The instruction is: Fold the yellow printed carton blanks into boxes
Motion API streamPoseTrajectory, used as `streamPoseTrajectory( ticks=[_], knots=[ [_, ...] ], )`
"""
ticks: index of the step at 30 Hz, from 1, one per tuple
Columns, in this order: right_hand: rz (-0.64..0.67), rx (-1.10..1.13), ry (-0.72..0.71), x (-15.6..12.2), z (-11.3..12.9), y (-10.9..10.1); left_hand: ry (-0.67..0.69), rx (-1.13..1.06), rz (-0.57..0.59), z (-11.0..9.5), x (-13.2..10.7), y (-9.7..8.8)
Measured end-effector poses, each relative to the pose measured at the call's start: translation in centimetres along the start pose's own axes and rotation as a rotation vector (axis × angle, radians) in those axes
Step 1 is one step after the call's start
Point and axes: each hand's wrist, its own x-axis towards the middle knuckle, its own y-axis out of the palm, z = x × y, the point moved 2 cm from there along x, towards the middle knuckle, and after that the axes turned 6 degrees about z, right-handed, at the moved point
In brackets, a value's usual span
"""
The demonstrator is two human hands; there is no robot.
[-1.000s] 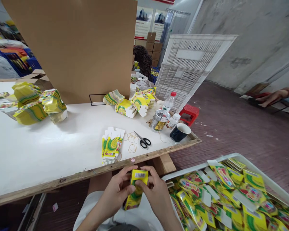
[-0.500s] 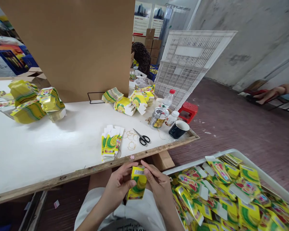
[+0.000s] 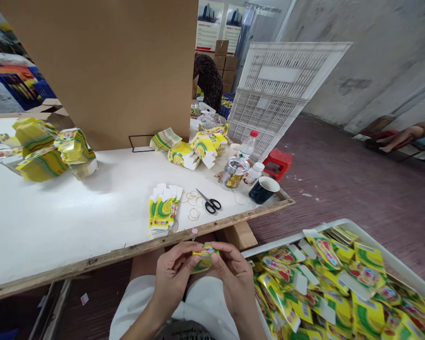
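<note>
The left hand and the right hand both pinch one small yellow box with their thumbs and fingers. The box is over the person's lap, just in front of the edge of the white bench. On the bench lie a stack of flat cartons, thin loops and black scissors. A dark mug stands near the corner. Beside the right hand is a big tub full of yellow packs.

Table: glare whitened its left.
Floor: looked dim, darkest beneath the table.
Wall: stretched towards the edge.
Box: print looked soft in my grip.
</note>
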Motion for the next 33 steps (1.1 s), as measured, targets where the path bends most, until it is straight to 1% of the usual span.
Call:
streamPoseTrajectory(
  ticks=[2,5,6,8,9,10,11,12,13,14,15,16,17,18,19,21,23,25,27,28,29,30,31,33],
  knots=[
    [-0.043,-0.064,-0.053,-0.3,0.0,0.3,0.037,0.012,-0.006,-0.2,-0.1,0.3],
    [-0.107,-0.242,-0.139,-0.8,0.2,0.9,0.059,0.03,-0.039,-0.3,-0.4,0.9],
    [-0.115,-0.311,-0.167,-0.9,0.4,0.9,0.056,0.045,-0.033,-0.2,-0.4,1.1],
    [-0.135,-0.472,-0.241,-1.1,1.3,0.0,0.049,0.127,0.035,0.1,0.0,1.3],
    [-0.161,-0.582,-0.29,-1.2,2.1,-1.0,0.045,0.237,0.072,0.3,0.5,1.1],
    [-0.19,-0.717,-0.339,-1.3,2.9,-2.5,0.035,0.389,0.088,0.6,1.2,0.6],
    [-0.272,-0.877,-0.39,-1.5,3.8,-4.2,0.022,0.555,0.075,1.0,2.2,-0.2],
    [-0.338,-1.06,-0.427,-1.6,4.7,-6.1,-0.008,0.767,0.013,1.4,3.2,-1.3],
    [-0.397,-1.24,-0.422,-1.8,5.3,-7.9,-0.054,0.875,-0.071,1.9,4.3,-2.6],
    [-0.441,-1.386,-0.391,-1.9,5.7,-9.5,-0.095,0.926,-0.142,2.4,5.3,-3.9],
    [-0.457,-1.462,-0.375,-2.0,5.7,-10.8,-0.145,0.977,-0.206,2.9,6.3,-5.1],
    [-0.428,-1.489,-0.371,-2.0,5.5,-11.5,-0.193,1.015,-0.265,3.5,7.0,-6.2],
    [-0.387,-1.476,-0.371,-2.0,5.0,-11.6,-0.231,1.046,-0.306,3.9,7.6,-7.1],
    [-0.338,-1.427,-0.381,-1.9,4.3,-11.2,-0.262,1.072,-0.336,4.3,8.0,-7.9],
    [-0.289,-1.36,-0.388,-1.7,3.5,-10.4,-0.282,1.09,-0.357,4.5,8.2,-8.5],
    [-0.222,-1.209,-0.384,-1.2,2.2,-7.9,-0.292,1.106,-0.375,4.5,8.2,-9.4],
    [-0.162,-1.068,-0.363,-0.6,1.6,-5.0,-0.281,1.087,-0.374,3.9,7.7,-9.9],
    [-0.086,-0.952,-0.373,-0.2,1.7,-2.3,-0.255,1.035,-0.356,2.8,6.6,-9.8],
    [-0.021,-0.89,-0.434,0.0,2.1,0.0,-0.211,0.968,-0.309,1.4,4.9,-8.8],
    [0.011,-0.88,-0.47,0.1,2.4,0.9,-0.174,0.926,-0.258,0.7,3.9,-7.9],
    [0.043,-0.878,-0.496,0.2,2.5,1.6,-0.14,0.887,-0.196,0.1,2.9,-6.9],
    [0.077,-0.875,-0.504,0.3,2.6,2.2,-0.094,0.833,-0.105,-0.5,2.0,-5.7],
    [0.106,-0.863,-0.5,0.3,2.5,2.6,-0.024,0.727,0.004,-1.0,1.2,-4.5],
    [0.135,-0.801,-0.453,0.3,2.2,3.1,0.013,0.571,0.102,-1.5,0.1,-2.7]
  ],
)
